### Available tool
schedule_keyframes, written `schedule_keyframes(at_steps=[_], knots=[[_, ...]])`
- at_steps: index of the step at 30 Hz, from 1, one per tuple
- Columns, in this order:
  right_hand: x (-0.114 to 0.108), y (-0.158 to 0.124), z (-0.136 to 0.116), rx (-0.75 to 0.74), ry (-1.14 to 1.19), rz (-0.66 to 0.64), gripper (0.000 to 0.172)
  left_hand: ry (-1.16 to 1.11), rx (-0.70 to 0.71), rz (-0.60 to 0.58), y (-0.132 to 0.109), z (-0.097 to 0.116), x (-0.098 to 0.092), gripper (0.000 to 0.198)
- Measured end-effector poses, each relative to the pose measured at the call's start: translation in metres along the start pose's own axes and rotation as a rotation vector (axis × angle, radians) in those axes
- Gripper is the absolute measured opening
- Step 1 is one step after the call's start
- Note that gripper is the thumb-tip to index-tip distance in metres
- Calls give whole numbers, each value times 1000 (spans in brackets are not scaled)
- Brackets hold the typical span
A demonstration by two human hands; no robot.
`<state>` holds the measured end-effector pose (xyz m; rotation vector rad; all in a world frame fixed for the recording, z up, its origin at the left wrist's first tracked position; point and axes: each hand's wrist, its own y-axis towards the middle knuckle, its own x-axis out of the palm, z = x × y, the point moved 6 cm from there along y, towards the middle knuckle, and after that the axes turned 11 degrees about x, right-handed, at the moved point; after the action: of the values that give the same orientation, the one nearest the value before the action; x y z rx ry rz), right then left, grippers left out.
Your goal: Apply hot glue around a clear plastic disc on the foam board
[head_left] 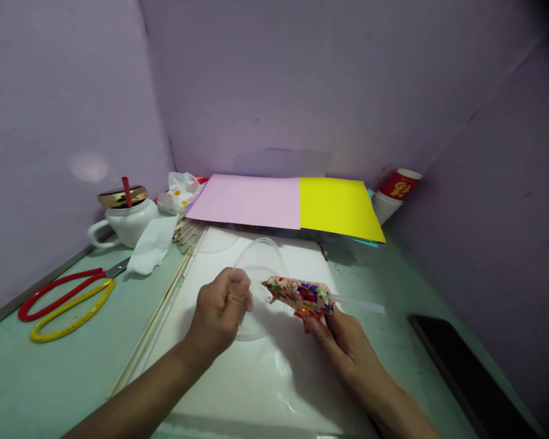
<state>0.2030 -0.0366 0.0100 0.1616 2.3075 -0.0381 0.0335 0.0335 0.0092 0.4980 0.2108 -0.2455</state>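
Glue gun (299, 294), where was it?

Just over the white board (251, 378), right hand's (348, 341) grip wrapped round its handle, little red light on, nozzle toward the left hand (224, 305).

And the left one's grip?

Closed on a clear curved plastic piece (260, 241). Further back sat pink (247, 201) and yellow sheets (336, 207), with stacked paper cups (393, 194) leaning off right.

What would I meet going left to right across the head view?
Red-and-yellow-handled metal scissors → white paper tissue → left hand → floral-patterned glue gun → stacked red-and-white paper cups → black rectangular phone.
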Motion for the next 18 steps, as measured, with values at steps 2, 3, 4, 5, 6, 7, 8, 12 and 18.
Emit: schedule_keyframes(at_steps=[2, 3, 4, 5, 6, 7, 8, 12, 18], knots=[[0, 1, 0, 2, -1, 5, 32, -30, -11, 7, 0, -2, 0, 18], [-1, 1, 0, 2, -5, 2, 32, -51, -27, 11, 1, -3, 0, 18], [-1, 0, -1, 1, -11, -5, 33, -73, -50, 16, 1, -4, 1, 18], [-2, -1, -2, 2, -15, -15, 33, -100, -82, 19, 1, -6, 1, 19], [-4, -2, -3, 8, -18, -26, 33, -129, -121, 18, 1, -8, 3, 19], [-5, -3, -4, 17, -21, -37, 32, -159, -162, 12, 0, -11, 4, 20], [-7, -5, -5, 29, -24, -45, 32, -189, -203, 5, -1, -13, 6, 20], [-10, -10, -5, 89, -44, -79, 34, -278, -343, -34, -4, -21, 13, 21], [-9, -10, -1, 127, -32, -115, 35, -189, -465, -85, -4, -29, 18, 20]])
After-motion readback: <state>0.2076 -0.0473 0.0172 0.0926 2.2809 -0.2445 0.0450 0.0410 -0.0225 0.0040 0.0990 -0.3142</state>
